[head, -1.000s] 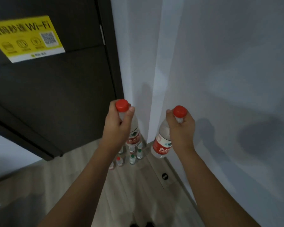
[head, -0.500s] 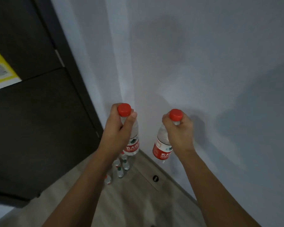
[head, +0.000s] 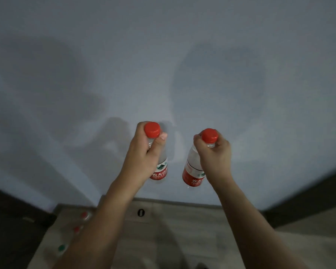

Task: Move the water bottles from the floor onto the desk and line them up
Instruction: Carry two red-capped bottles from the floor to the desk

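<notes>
My left hand [head: 144,156] grips the neck of a clear water bottle [head: 160,171] with a red cap and a red label, held upright in the air. A second such bottle [head: 192,171] hangs slightly tilted from my right hand [head: 214,156], which holds it just under the cap. Both bottles are in front of a pale wall, about level with each other. On the floor at the lower left, several more bottles [head: 85,215] stand blurred, partly hidden by my left forearm. No desk is in view.
A pale wall [head: 163,65] fills most of the view. Below it runs a light wooden floor [head: 173,230] with a small dark door stop [head: 141,212]. Dark surfaces sit at the lower left [head: 12,226] and far right [head: 308,206].
The view has swung right: the dark door with the yellow sign has left the frame and the floor bottles have slid to the lower left. Both hands keep the same grip on their bottles.
</notes>
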